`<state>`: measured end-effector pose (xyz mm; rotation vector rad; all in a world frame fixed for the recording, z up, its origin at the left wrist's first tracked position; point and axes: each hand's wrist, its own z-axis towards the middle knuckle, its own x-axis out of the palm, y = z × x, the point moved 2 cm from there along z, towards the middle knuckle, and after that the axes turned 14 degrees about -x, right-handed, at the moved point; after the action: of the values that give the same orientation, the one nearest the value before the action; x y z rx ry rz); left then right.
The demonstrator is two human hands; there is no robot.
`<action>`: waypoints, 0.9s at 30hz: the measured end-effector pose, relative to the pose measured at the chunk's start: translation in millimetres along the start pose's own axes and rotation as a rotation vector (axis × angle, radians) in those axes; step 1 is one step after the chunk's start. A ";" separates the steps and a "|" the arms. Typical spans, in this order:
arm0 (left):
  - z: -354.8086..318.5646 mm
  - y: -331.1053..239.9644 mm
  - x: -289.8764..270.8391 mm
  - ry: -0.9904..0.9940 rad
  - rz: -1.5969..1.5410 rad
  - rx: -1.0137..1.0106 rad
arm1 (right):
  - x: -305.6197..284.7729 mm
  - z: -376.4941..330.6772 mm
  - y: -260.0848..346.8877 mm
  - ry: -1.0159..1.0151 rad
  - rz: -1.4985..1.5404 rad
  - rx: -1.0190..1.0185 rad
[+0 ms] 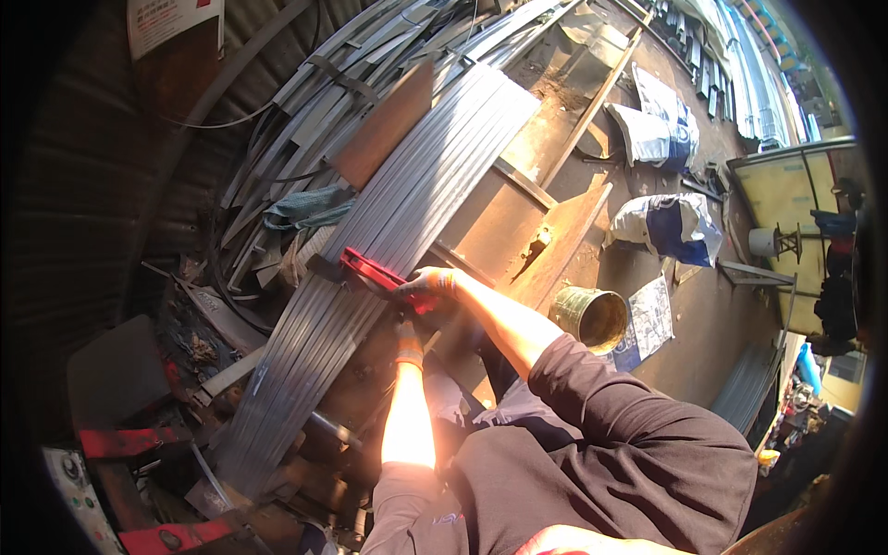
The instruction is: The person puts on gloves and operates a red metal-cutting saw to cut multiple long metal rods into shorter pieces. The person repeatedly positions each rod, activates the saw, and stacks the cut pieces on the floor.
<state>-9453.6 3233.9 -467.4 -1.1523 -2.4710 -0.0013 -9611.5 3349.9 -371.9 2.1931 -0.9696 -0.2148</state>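
A long red hand tool [372, 271] with a dark end reaches across a bundle of grey metal profiles [407, 208]. I cannot make out its exact kind. My right hand [431, 283], in a glove with a light patterned cuff, is closed round the tool's near end, at the right edge of the bundle. Just below it, my gloved left hand [408, 340] with an orange cuff comes up beside the bundle, close under the tool. Shadow hides the left fingers, so whether they touch the tool does not show.
A brown board [384, 129] and a bluish cloth [307, 207] lie left of the bundle, near more metal lengths [314, 111]. On the right are a metal bucket [589, 317], white-and-blue sacks [668, 228] and a wooden board [564, 242]. Red-painted metal parts [134, 441] stand lower left.
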 end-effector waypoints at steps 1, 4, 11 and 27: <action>6.3 3.5 -4.0 0.117 0.033 0.104 | 3.1 2.2 -4.5 0.032 0.068 -0.073; 22.9 7.4 -24.3 0.231 -0.075 0.125 | 19.2 -2.6 -15.6 0.125 0.022 -0.075; 23.0 1.0 -39.3 -0.192 -0.065 0.204 | 28.4 -35.0 -13.0 -0.200 -0.142 -0.121; -158.7 -1.4 76.2 -0.404 0.939 0.690 | 10.2 -188.0 4.0 -0.028 -0.460 -0.667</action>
<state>-9440.3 3261.7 -294.0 -1.9169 -1.6828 1.3209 -9529.3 3443.9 -230.9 1.7468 -0.3107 -0.6787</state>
